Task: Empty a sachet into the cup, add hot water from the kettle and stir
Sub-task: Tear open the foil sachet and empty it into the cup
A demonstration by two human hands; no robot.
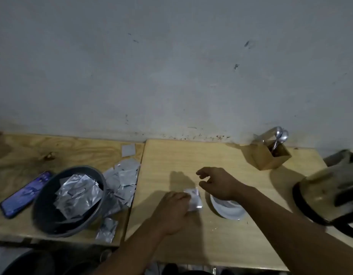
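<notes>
A small silver sachet (195,199) sits in front of me on the light wooden table (191,155), and my left hand (173,209) grips its left edge. My right hand (217,183) hovers just above and to the right of it, fingers spread and holding nothing. A white cup (229,208) stands right of the sachet, partly hidden under my right wrist. The kettle (334,193) is at the far right, blurred, with a dark handle. Spoons (280,137) stick out of a wooden holder (270,157) at the back right.
On the left table stands a grey bowl (52,219) holding several silver sachets, with more sachets (122,179) heaped beside it. A phone (25,193) with a lit screen lies at the far left. A bare wall runs behind both tables.
</notes>
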